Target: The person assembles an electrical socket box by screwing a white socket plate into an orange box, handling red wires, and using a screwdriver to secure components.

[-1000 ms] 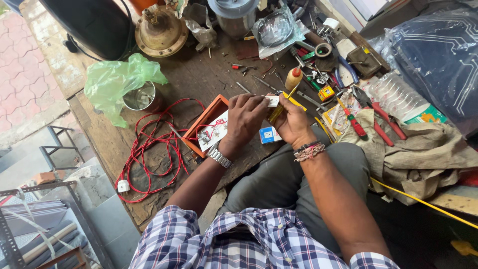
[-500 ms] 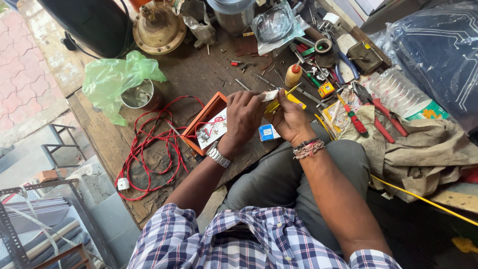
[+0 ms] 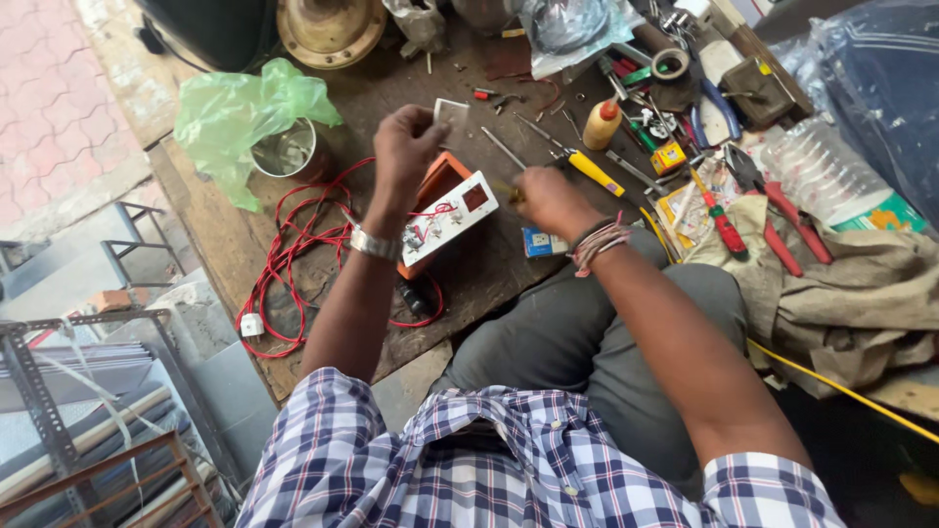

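Over the bench (image 3: 245, 244), left hand (image 3: 406, 147) now raised from the spot where it pressed down a second ago, pinching a small grey plate (image 3: 452, 110) between fingertips. Below it, white switch panel (image 3: 448, 217) tipped up off its orange box (image 3: 435, 181), red wires showing behind. Right hand (image 3: 548, 200) closed on a yellow screwdriver (image 3: 587, 171), tip toward the panel edge. Probably one part freed from the panel, with the rest of the opening-up yet to do. Red cable (image 3: 293, 254) coiled left, green bag (image 3: 240, 117) over a tin, pliers (image 3: 782, 205) right.
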